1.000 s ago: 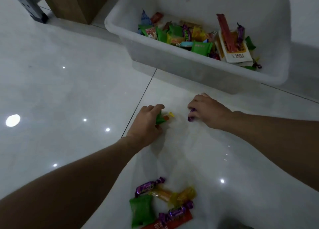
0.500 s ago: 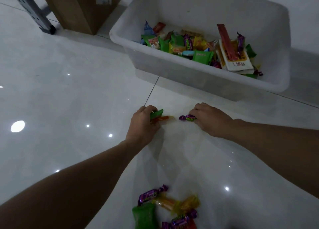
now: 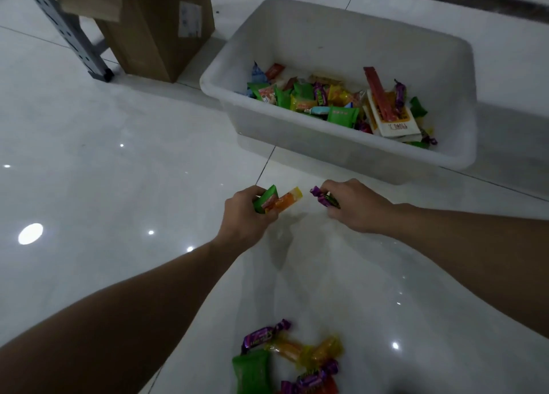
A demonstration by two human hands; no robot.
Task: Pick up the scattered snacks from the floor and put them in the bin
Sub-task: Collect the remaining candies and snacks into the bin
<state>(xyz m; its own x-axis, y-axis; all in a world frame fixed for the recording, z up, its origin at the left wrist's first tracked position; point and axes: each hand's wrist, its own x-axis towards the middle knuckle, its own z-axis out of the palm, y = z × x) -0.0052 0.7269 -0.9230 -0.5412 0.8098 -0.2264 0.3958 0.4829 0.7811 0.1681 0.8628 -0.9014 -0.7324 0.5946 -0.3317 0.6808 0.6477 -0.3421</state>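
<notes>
By the cardboard box (image 3: 160, 28) at the far left, tiled floor (image 3: 89, 156) stretches toward the person. The left hand (image 3: 246, 212) grips a green packet (image 3: 265, 199) and an orange stick (image 3: 286, 200), both with their long axes pointing up-right toward the bin (image 3: 326, 150). Just beside it, the right hand (image 3: 353, 206) pinches a purple candy (image 3: 325, 199), which slants down-right. More snacks (image 3: 285, 361) lie on the tiles near the person. Half a second ago the purple candy lay level at the fingertips, and the orange stick lay flatter.
</notes>
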